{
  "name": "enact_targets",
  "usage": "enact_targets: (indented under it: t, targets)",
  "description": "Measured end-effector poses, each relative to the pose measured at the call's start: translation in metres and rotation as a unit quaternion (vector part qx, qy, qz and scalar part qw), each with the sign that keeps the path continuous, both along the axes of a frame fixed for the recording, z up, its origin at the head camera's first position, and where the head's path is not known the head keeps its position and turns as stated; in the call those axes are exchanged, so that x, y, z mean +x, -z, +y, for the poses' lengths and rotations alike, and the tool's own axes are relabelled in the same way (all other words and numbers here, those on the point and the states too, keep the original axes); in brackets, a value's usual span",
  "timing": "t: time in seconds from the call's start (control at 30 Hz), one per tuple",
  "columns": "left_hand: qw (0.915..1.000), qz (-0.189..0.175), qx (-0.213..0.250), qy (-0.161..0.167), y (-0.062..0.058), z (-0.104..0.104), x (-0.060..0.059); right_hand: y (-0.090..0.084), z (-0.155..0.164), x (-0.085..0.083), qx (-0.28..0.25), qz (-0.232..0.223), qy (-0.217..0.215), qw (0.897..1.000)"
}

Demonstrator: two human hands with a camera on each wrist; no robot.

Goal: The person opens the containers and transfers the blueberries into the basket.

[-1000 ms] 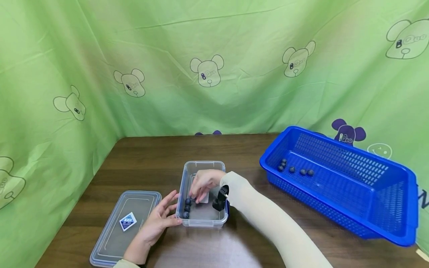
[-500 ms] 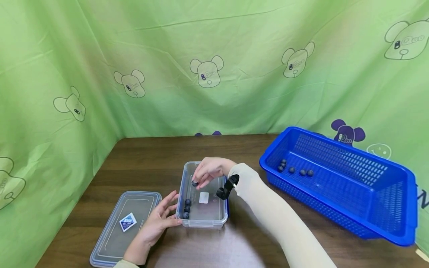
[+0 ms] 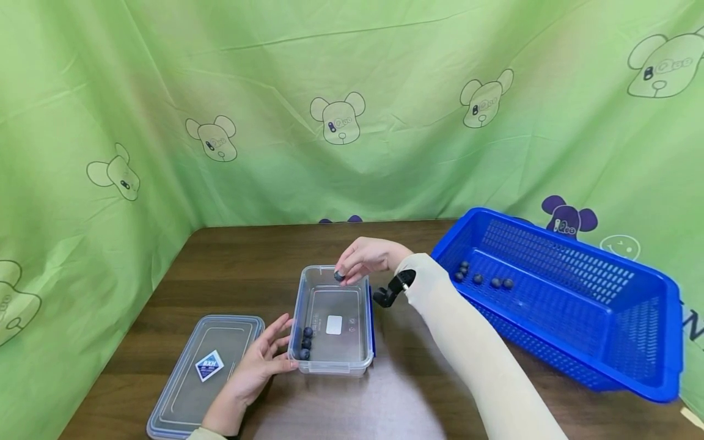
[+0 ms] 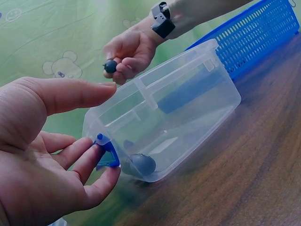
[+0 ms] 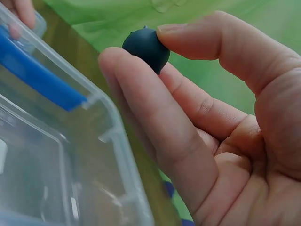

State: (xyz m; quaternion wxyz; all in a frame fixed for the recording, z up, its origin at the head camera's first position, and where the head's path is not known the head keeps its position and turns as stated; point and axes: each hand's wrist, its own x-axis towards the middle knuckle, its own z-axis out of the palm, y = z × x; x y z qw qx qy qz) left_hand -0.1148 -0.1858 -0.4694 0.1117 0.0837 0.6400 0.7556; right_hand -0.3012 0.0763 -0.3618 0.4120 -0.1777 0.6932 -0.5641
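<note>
Between thumb and fingertips my right hand [image 3: 371, 256] pinches a blueberry [image 5: 146, 49], held up over the far end of a clear plastic container [image 3: 357, 351]. Several more blueberries [image 3: 306, 344] lie inside along the container's left wall. My left hand [image 3: 261, 360] rests at that left side, its fingers loosely spread against the wall and its thumb by the near corner. In the left wrist view its fingertips touch the blue clip [image 4: 109, 155], and the thumb lies above the rim level. The right wrist view shows the pinched blueberry beyond the container's rim.
A clear lid [image 3: 187, 391] with a diamond sticker lies left of the left hand. At the right stands a blue perforated basket [image 3: 555, 318] with several blueberries [image 3: 495, 282] in its left end. A green patterned cloth [image 3: 275, 171] hangs behind the wooden table [image 3: 247, 256].
My right hand has lifted a blueberry from inside the container and carried it up, away from me and to the right. The left hand has stayed at the container's side.
</note>
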Motion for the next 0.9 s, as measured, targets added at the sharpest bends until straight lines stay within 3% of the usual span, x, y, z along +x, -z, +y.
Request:
enact_targets:
  t: [0.4,0.9]
  targets:
    - [1.0,0.002,-0.001,-0.002,0.001,0.0,0.0,-0.018,0.059,-0.019,-0.005,0.03,0.029,0.999]
    - [1.0,-0.001,-0.002,-0.001,0.0,0.0,0.0,-0.025,0.141,-0.025,-0.039,0.01,0.107,0.993]
